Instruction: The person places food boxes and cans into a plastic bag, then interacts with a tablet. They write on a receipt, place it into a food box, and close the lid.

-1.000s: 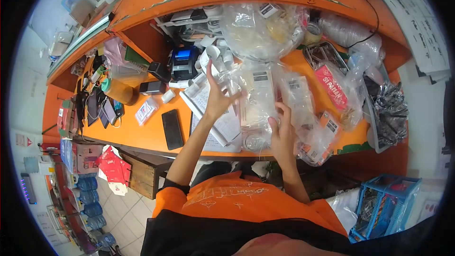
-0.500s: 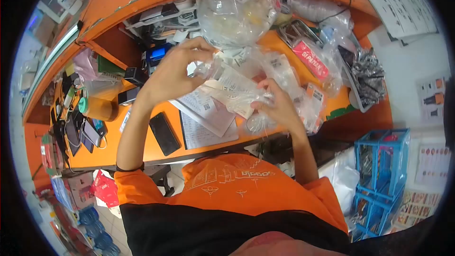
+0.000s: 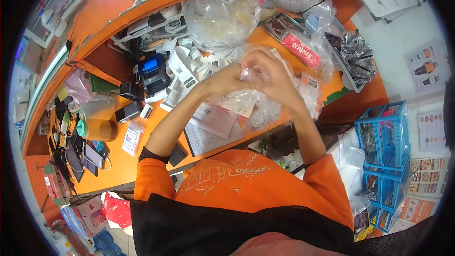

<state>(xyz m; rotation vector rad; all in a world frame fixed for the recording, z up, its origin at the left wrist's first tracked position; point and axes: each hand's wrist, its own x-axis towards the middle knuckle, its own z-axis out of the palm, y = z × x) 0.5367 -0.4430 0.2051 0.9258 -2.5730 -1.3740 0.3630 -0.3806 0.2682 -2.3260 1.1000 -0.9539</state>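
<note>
Close together above the orange desk, my left hand (image 3: 227,79) and my right hand (image 3: 272,77) meet at a clear plastic bag (image 3: 232,100). The fingers of both are bent around the gathered plastic near its top. Printed paper shows through or beside the plastic below my hands. Under them lie a pink-white slip (image 3: 215,121) and a notebook with handwriting (image 3: 201,140). A dark phone (image 3: 177,154) is partly hidden by my left forearm.
A black and blue label printer (image 3: 154,73) stands at the left with paper labels beside it. Further left is an orange jar with a green lid (image 3: 97,129). A big bag of clear plastic (image 3: 220,19) sits behind; a red packet (image 3: 301,50) lies right.
My left hand has moved right and met my right hand, which has risen slightly. The plastic is now gathered between them. The view has shifted, showing more of the printer.
</note>
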